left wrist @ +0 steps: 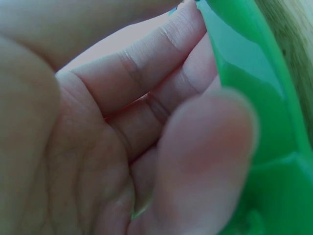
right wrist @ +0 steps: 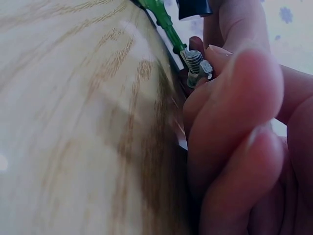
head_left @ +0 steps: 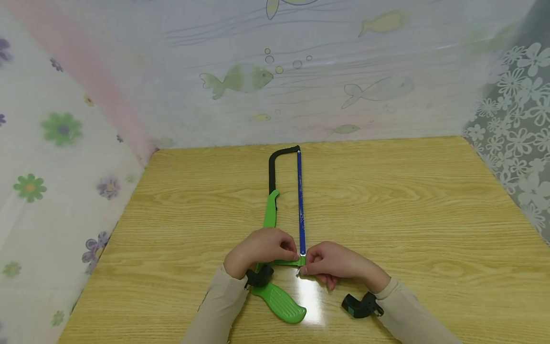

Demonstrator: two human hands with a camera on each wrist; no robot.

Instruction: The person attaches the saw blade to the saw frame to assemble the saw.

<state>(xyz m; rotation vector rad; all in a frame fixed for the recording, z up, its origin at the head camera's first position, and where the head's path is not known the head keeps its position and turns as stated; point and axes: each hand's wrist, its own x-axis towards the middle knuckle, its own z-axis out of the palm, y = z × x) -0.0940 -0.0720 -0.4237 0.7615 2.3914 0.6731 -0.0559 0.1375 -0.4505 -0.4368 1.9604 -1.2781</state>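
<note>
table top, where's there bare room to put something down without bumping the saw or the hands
The table is bare wood right of the blue blade, out to the floral curtain, and left of the hacksaw frame towards the flowered sheet. It is crowded at the near middle: left hand, right hand and green handle meet there.

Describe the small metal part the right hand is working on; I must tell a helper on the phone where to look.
On the wooden table lies a green-handled hacksaw with a blue blade running away from the person. Follow the blade to its near end, where both hands meet. There the right hand pinches a threaded screw with a nut, the only bare silver piece amid green plastic.
</note>
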